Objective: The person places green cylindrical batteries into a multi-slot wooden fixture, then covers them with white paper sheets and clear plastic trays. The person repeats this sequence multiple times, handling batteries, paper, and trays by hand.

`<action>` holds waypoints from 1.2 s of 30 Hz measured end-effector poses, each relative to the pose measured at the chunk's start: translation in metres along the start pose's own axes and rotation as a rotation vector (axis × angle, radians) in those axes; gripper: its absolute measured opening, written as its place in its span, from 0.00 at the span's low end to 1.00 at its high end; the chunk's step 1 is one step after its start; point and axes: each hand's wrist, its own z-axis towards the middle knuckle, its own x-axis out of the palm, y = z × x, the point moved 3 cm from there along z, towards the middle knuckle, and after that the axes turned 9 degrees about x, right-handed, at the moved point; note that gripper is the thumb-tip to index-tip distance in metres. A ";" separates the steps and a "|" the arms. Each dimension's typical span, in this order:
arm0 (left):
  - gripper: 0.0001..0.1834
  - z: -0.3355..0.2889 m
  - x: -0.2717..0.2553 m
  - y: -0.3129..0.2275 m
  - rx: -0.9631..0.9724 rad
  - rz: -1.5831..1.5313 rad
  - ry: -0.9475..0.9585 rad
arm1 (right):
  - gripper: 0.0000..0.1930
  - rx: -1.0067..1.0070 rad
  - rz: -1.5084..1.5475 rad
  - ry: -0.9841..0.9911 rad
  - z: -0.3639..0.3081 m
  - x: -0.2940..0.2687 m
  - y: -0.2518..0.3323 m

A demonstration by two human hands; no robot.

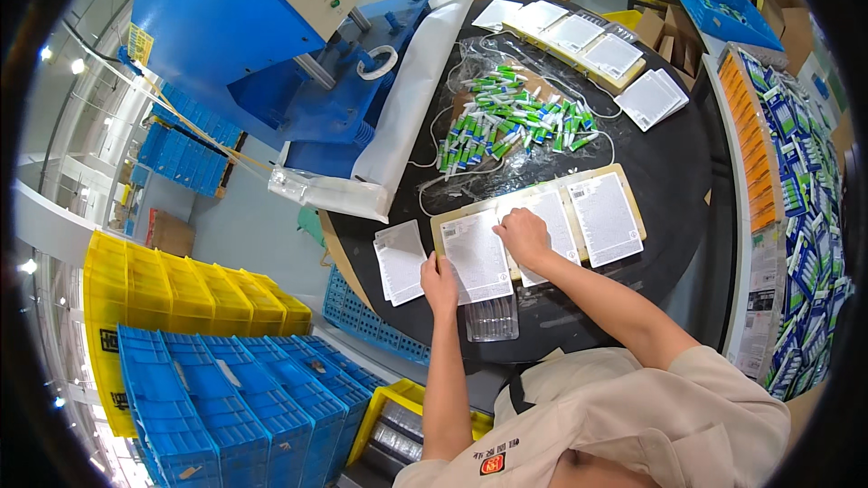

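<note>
Along the near side of the round black table lies a long pale-yellow tray (637,208) with white printed cards on it. My left hand (440,284) is closed at the lower left edge of the leftmost card (475,258), thumb up. Over that card's upper right side, my right hand (524,237) is curled, its fingertips at the edge and partly hidden. Beneath the right wrist lies a middle card (553,217); a right-hand card (604,217) lies flat. Loose cards (398,262) sit left of the tray. A clear plastic blister (493,318) shows below the leftmost card.
Green, white and blue tubes (515,117) are heaped mid-table. A second tray (624,79) with cards stands beyond, near stacked cards (653,99). A blue press machine (362,99) is at left. Blue crates (244,398) and yellow crates (181,298) stand lower left. Packed shelves (796,217) line the right.
</note>
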 end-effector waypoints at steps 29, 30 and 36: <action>0.30 -0.012 0.011 -0.017 0.119 0.288 0.054 | 0.21 0.319 -0.097 0.143 0.037 0.001 0.004; 0.31 -0.014 0.012 -0.018 0.153 0.301 0.068 | 0.22 0.292 -0.140 0.155 0.037 0.000 0.003; 0.30 -0.017 0.022 -0.018 0.242 0.331 0.049 | 0.21 0.223 -0.152 0.156 0.036 -0.011 0.003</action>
